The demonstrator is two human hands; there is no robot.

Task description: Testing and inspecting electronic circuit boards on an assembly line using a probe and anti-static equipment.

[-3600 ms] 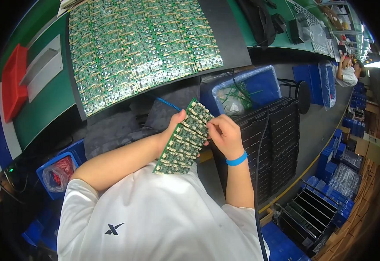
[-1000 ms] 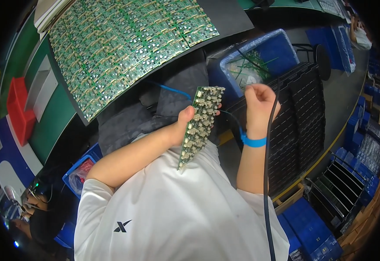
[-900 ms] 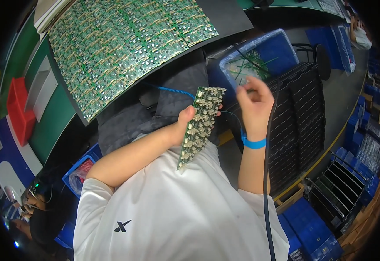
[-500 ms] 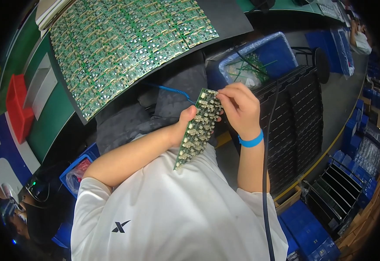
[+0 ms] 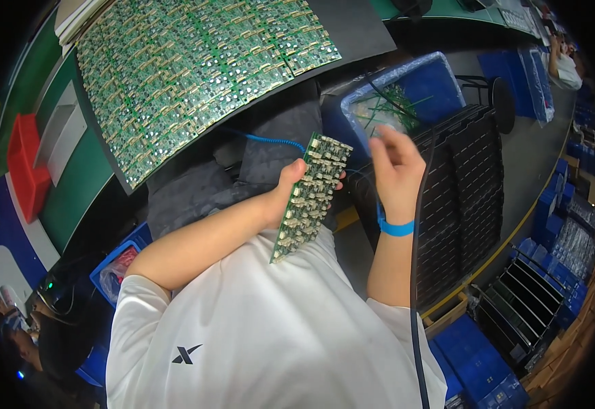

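My left hand (image 5: 289,187) grips a green circuit board panel (image 5: 309,198) by its left edge, thumb in front and fingers behind. The panel stands tilted before my chest, rows of pale connectors facing up. My right hand (image 5: 398,163) is apart from it on the right, near the rim of a blue bin (image 5: 447,75). Its fingers are curled toward the thumb in a pinch and slightly blurred; anything between them is too small to make out. Around my right wrist sits a blue wrist strap (image 5: 397,228), and a blue coiled cord (image 5: 273,141) runs behind the panel.
Many green circuit boards (image 5: 195,75) lie in rows on a dark mat on the bench. Thin green strips (image 5: 396,105) lie in the blue bin. Black ribbed crates (image 5: 458,204) stand at right, behind a hanging black cable (image 5: 415,293). A red tray (image 5: 28,167) sits at left.
My right hand has left the panel's top corner and moved right, toward the blue bin. The panel stays in my left hand, turned slightly more face-on.
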